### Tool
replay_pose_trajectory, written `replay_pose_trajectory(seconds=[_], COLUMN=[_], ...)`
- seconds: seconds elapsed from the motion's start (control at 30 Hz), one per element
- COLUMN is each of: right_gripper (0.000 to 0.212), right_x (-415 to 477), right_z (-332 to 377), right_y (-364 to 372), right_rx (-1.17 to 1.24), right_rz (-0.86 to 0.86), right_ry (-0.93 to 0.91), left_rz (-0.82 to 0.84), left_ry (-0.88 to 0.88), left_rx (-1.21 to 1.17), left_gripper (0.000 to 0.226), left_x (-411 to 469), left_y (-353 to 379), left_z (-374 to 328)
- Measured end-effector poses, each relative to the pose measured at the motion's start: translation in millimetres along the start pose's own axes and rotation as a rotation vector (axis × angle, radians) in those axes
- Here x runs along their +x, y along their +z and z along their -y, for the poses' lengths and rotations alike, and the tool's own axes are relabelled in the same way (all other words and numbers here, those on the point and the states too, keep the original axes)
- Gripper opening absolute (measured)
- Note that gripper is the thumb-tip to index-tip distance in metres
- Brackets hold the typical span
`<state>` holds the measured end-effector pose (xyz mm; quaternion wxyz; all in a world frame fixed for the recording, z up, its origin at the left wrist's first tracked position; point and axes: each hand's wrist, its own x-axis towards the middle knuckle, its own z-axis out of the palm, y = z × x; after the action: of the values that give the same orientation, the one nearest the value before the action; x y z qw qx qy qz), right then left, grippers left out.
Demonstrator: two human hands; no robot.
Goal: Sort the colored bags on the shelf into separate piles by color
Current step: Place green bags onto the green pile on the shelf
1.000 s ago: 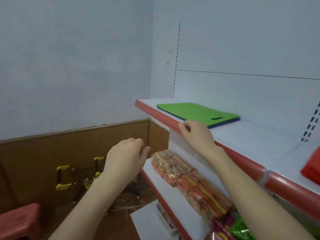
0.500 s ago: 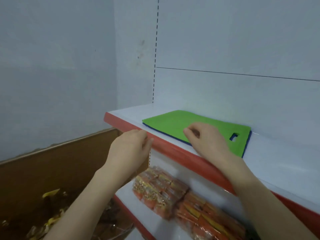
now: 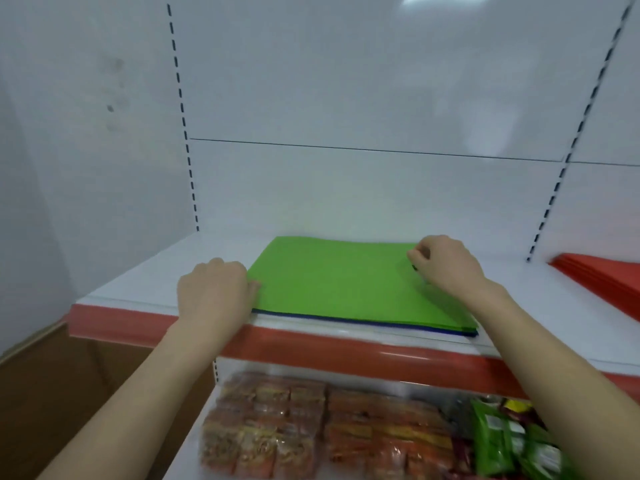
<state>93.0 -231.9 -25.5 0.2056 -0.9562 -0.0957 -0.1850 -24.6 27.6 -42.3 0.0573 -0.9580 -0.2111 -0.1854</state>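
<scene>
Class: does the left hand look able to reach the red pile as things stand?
Probably not: the left hand holds the green bag, far left, and the right hand stands between it and the red pile.

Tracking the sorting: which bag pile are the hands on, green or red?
The green pile, blue edge showing beneath; the red pile lies untouched far right.
</scene>
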Motion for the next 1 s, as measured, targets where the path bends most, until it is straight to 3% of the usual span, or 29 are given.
replay_pose_trajectory(seconds=[0.1, 0.23, 0.4, 0.73, 0.83, 0.9, 1.0], right_gripper=[0.029, 0.036, 0.037, 0.04, 0.037, 0.036, 0.034], right_x=[22, 32, 37, 36, 37, 38, 37], right_z=[-20, -34, -39, -37, -36, -35, -34], right_y=[3, 5, 15, 20, 21, 22, 22], right_rx=[-0.106, -0.147, -0.147, -0.172, -0.199, -0.214, -0.25], right_rz=[0.048, 0.147, 0.171, 0.14, 0.122, 0.118, 0.111], right_ry=[0.172, 0.258, 0.249, 0.25, 0.246, 0.248, 0.245], left_rz=[0.08, 0.062, 0.006, -0.091, -0.224, -0.261, -0.294], left_ry=[-0.005, 0.0, 0.033, 0.034, 0.103, 0.161, 0.206], left_rx=[-0.003, -0.011, 0.114, 0.042, -0.018, -0.065, -0.146], left_gripper=[0.046, 0.032, 0.028, 0.017, 0.01, 0.036, 0.045], left_x=[10, 18, 14, 13, 9, 9, 10], left_y=[8, 11, 14, 15, 12, 7, 12], left_z=[-3, -6, -13, -8, -7, -6, -5])
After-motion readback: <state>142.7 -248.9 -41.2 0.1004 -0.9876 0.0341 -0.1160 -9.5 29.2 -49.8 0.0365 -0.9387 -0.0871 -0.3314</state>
